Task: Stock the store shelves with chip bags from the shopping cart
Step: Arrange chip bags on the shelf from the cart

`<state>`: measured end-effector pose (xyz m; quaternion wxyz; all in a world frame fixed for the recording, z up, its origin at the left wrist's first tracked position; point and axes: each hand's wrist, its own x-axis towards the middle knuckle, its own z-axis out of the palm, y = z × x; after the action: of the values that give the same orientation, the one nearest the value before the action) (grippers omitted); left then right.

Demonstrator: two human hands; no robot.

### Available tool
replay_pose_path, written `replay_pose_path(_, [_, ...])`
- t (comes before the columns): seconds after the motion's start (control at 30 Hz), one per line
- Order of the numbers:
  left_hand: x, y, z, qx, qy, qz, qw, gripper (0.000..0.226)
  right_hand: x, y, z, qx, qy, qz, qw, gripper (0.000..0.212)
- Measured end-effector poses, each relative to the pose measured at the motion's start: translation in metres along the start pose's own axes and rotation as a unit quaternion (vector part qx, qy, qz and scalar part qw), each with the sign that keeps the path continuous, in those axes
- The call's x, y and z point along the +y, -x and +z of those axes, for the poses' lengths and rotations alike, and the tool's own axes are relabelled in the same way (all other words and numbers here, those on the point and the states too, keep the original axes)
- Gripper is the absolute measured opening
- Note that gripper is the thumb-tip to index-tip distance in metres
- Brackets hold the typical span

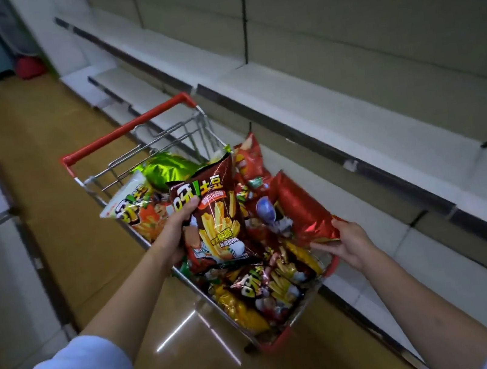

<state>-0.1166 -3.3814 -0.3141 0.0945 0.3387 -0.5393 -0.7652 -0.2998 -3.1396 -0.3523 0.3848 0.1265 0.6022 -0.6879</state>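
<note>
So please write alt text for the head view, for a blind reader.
Left hand holds up a brown bag over a full cart; right hand grips a red bag. White shelves stand to the right.

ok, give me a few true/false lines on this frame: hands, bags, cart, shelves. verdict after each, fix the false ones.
1. The left hand grips a brown chip bag. True.
2. The right hand holds nothing. False: it pinches the edge of a red foil bag.
3. The shopping cart has a blue handle. False: the handle is red.
4. The cart is piled with snack bags. True.
5. The white shelf beside the cart is packed with chip bags. False: no bags lie on the stretch in view.
</note>
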Motion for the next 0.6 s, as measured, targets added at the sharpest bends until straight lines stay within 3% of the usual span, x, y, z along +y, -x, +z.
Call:
replay_pose_path(0.13, [-0.001, 0.026, 0.054, -0.063, -0.026, 0.027, 0.997, 0.033, 0.003, 0.051, -0.043, 0.002, -0.086, -0.003, 0.996, 0.021])
replay_pose_path(0.33, [-0.013, 0.081, 0.129, -0.154, -0.034, 0.036, 0.987, 0.037, 0.022, 0.121, -0.093, 0.008, -0.135, -0.028, 0.99, 0.033])
replay_pose_path(0.4, [-0.016, 0.1, 0.149, -0.186, -0.044, 0.042, 0.981, 0.049, 0.027, 0.139, -0.111, 0.015, -0.135, -0.036, 0.99, 0.033])
replay_pose_path(0.5, [-0.021, 0.126, 0.178, -0.224, -0.061, 0.047, 0.972, 0.09, 0.032, 0.166, -0.138, 0.026, -0.114, -0.057, 0.991, 0.031])
replay_pose_path(0.6, [-0.025, 0.144, 0.206, -0.258, -0.072, 0.055, 0.962, 0.092, 0.037, 0.186, -0.162, 0.038, -0.062, -0.07, 0.995, 0.031])
